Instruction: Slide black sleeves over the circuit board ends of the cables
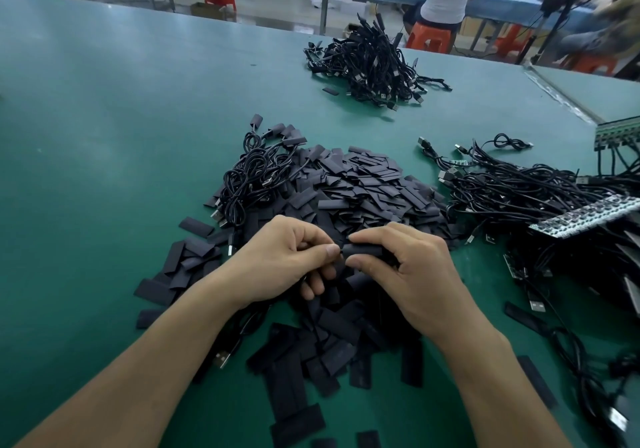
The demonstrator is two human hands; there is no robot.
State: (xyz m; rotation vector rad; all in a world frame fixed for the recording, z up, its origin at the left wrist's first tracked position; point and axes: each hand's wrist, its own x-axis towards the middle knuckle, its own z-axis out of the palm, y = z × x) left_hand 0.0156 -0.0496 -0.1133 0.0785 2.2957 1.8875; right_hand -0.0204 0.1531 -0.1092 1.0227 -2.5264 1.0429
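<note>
My right hand [398, 274] pinches a black sleeve [363, 250] between thumb and forefinger, held level above the heap. My left hand [287, 260] meets it from the left, its thumb and fingers curled on the cable end at the sleeve's mouth; that end is hidden by my fingers. Under both hands lies a big pile of flat black sleeves [360, 187]. A bundle of black cables with sleeves fitted [252, 170] lies at the pile's left. Cables with bare circuit boards [540, 198] spread out on the right.
A further heap of black cables [370, 63] sits far back on the green table [104, 118]. Strips of circuit boards [585, 219] lie at the right edge. Loose sleeves are scattered near the front edge. A person sits at another bench behind.
</note>
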